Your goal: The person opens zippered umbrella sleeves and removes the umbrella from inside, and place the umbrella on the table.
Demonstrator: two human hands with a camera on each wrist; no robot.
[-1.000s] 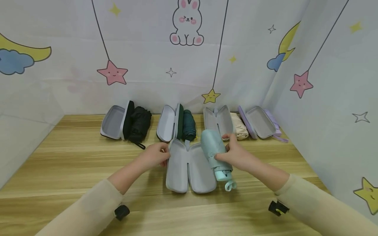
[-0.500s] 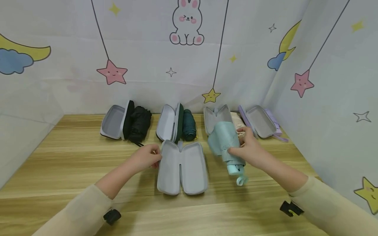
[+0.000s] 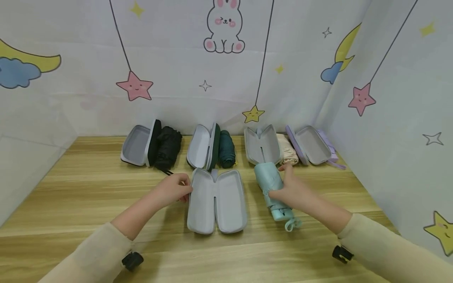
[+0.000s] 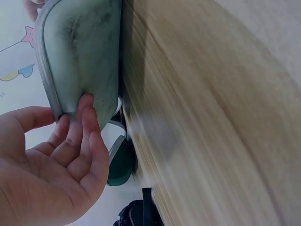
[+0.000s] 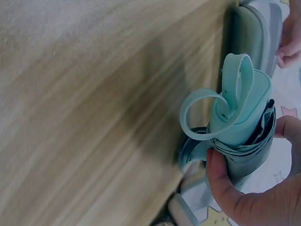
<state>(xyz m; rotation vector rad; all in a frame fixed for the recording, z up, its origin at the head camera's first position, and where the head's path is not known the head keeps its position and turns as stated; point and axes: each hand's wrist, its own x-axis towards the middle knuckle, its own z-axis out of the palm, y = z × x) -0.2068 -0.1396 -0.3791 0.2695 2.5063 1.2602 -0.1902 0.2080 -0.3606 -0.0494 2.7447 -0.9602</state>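
My left hand pinches the left rim of an open zip case with a grey lining. The left wrist view shows the case's pale green outer shell, smudged dark in one spot, with the thumb at its rim and the fingers against its side. To the right, my right hand grips a folded mint-green umbrella, thumb on one side and fingers on the other. The umbrella lies apart from the case, its handle end toward me. Its looped wrist strap shows in the right wrist view.
Along the back of the wooden table stand several open cases, each beside a folded umbrella: black umbrella, dark green umbrella, cream umbrella and purple umbrella. A printed curtain hangs behind and at the right.
My right hand has carried the mint umbrella rightward off the open case, then lowered it toward the table. My left hand and the case have shifted slightly left.
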